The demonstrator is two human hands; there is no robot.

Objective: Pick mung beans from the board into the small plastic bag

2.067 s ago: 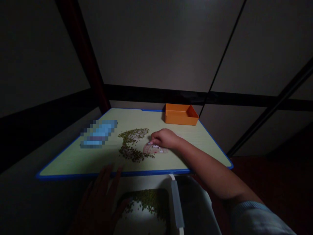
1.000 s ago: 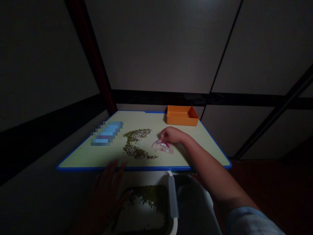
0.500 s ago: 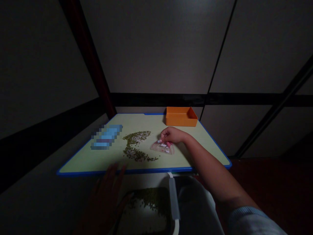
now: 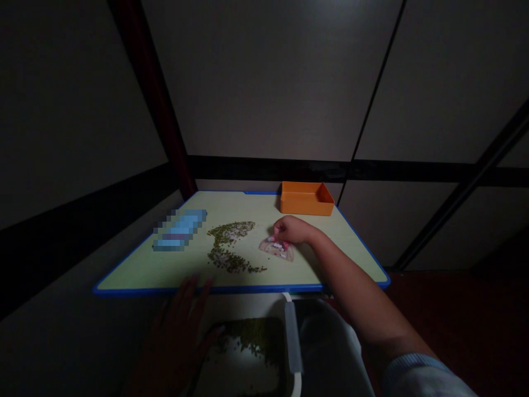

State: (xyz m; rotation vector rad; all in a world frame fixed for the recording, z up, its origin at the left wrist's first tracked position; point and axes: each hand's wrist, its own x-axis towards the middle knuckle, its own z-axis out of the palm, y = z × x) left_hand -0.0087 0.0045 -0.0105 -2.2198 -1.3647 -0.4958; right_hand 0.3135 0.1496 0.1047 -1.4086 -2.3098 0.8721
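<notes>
In the head view my right hand [image 4: 291, 229] pinches the straight upper edge of a clear pink protractor [image 4: 278, 249] with pictures on it. The protractor lies tilted over the table top, right of a patch of small green beans or grains [image 4: 227, 253]. These lie in a curved, C-like spread. My left hand [image 4: 177, 325] is in deep shadow at the table's front edge, beside a container [image 4: 285, 353] with more green grains inside. Its fingers are spread and its thumb is near the container's rim; whether it touches the rim I cannot tell.
An orange open box [image 4: 306, 207] stands at the back right of the pale table [image 4: 136, 275], which has a blue rim. A blurred-out blue object [image 4: 181, 230] lies at the left. Behind is a panelled wall [image 4: 264, 82].
The protractor has shifted slightly to the right with my right hand, and a loose grain now shows at its lower left. My left hand stays about where it was.
</notes>
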